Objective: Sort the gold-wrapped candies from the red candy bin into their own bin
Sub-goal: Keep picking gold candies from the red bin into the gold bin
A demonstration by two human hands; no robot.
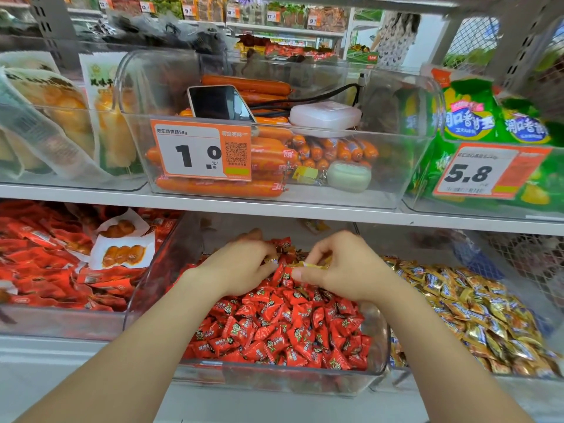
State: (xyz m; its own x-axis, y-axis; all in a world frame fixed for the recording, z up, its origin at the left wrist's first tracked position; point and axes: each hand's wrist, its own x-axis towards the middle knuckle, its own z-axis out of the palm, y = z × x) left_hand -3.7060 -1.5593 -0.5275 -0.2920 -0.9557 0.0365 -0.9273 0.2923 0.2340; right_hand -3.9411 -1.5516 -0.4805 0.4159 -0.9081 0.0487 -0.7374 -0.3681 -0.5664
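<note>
Nearest, low in view: two bare forearms reaching up from the bottom edge into the middle bin of the lower shelf.

Clear red candy bin point(268, 381), heaped with red candies point(283, 328) right up to its front wall.

Over the back of that heap, left grip point(241, 264): knuckles up, fingers curled down into the wrappers, a gold glint at the fingertips. Cannot tell whether anything is actually held there.

Just beside it, right grip point(341, 267): thumb and forefinger pinching one gold-wrapped candy point(308, 264), lifted just above the red pile, between the two hands.

To the right, touching the red bin's side: gold candy bin point(406, 375), filled with gold candies point(476, 319) in a slope toward the front.

To the left: red packets point(45, 270) in a third bin, with two pale pouches on top.

Above, a white shelf board point(91, 193).

On it, centre: clear sausage bin point(381, 184) with orange sausages point(219, 187), an orange price tag point(201, 149) reading 1.0 on its front, a phone point(218, 102) leaning inside, and a white case point(325, 114) resting on the sausages with a black cable behind.

Right of that: green bags point(470, 117) behind a second price tag point(479, 172) reading 5.8.

Left: pale vacuum packs point(61, 117), blurred.

Farthest: more shelving, out of focus.
</note>
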